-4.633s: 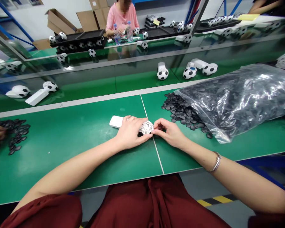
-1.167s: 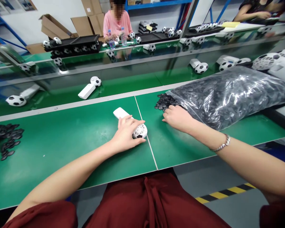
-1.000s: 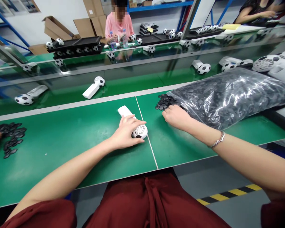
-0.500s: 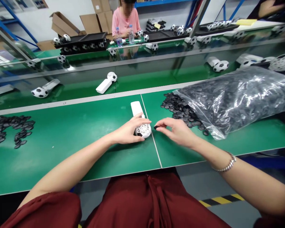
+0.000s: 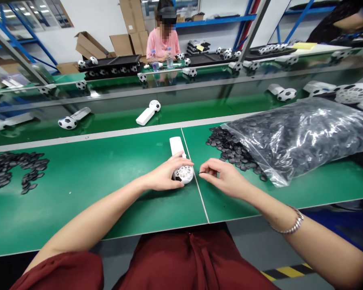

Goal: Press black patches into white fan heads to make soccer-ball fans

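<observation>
A white handheld fan (image 5: 184, 175) with a football-patterned grille lies on the green table, its handle pointing away from me. My left hand (image 5: 166, 173) curves around the ball-shaped head, thumb on the near side and fingers over the far side. Just right of the fan, apart from it, my right hand (image 5: 222, 177) pinches a small black piece (image 5: 201, 173), mostly hidden by the fingertips. Behind that hand, similar flat black pieces (image 5: 230, 147) spill from a large clear plastic bag (image 5: 308, 137).
More black pieces (image 5: 30, 173) lie at the table's left. Beyond a pale rail (image 5: 115, 135), a green belt carries other fans (image 5: 148, 113). Across the line a person in a pink shirt (image 5: 162, 43) sits near two bottles and black trays (image 5: 109, 60).
The view has tilted up slightly. Fans on the near belt have shifted right. My left hand keeps its hold; the black piece in my right fingertips shows less than before.
</observation>
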Demonstrator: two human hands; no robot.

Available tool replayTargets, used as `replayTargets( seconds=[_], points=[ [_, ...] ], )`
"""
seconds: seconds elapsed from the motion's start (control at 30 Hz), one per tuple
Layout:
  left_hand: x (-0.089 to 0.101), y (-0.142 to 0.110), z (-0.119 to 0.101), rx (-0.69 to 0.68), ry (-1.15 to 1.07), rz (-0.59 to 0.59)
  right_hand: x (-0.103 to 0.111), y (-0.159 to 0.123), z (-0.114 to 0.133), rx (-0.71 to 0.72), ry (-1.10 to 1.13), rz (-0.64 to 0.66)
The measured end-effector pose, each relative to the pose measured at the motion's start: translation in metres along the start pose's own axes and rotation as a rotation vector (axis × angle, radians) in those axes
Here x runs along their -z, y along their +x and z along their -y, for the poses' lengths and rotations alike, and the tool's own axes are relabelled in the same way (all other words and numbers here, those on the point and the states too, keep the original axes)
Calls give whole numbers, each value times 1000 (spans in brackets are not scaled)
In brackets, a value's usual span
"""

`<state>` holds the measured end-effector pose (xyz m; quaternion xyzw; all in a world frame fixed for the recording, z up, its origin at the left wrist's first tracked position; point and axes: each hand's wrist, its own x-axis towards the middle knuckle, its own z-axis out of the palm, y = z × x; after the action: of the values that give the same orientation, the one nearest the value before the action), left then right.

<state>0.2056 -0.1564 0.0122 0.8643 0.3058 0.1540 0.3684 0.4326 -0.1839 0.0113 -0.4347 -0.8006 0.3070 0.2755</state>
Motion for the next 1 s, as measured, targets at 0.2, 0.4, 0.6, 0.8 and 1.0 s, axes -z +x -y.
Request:
replayTargets(
  seconds=[0.2,0.4,0.6,0.8,1.0],
  points=[
    [-4,1,-1,6,1,-44,-10,1,2,-68,266,46],
    [-12,3,-5,52,-27,-129,-21,9,2,-102,321,56],
    [-18,4,-10,83,-44,-184,-24,12,-3,-125,370,19],
    [-21,7,-9,96,-51,-182,-31,15,-3,-174,469,39],
    [-15,9,-10,72,-31,-106,-9,15,-19,-93,183,0]
  ],
)
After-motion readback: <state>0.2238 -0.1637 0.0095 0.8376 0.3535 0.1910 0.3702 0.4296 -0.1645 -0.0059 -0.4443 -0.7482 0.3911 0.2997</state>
